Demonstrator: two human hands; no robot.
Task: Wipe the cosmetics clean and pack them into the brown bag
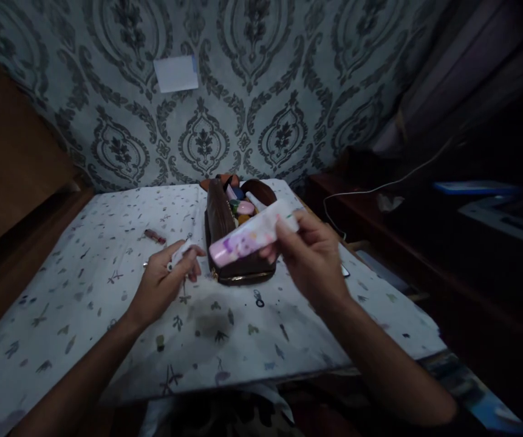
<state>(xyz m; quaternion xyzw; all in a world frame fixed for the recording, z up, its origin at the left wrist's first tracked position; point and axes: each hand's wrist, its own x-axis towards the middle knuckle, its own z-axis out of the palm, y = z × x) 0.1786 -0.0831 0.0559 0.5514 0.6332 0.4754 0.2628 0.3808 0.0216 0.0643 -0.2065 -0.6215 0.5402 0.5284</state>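
My right hand (313,258) is closed on a pink and white tube (252,233) with a purple print, held at a tilt over the front of a brown bag (219,212). The bag stands unzipped on the table, and several small colourful items (244,208) show inside it. Left of the bag, my left hand (170,270) has its fingers curled round a small white object (183,252), partly hidden by the fingers.
A small reddish-brown tube (154,236) lies on the patterned white tablecloth (129,346). A dark ring-shaped item (258,298) is in front of the bag. Behind is a patterned wall with a white card (176,74). A white cable (379,189) hangs at the right.
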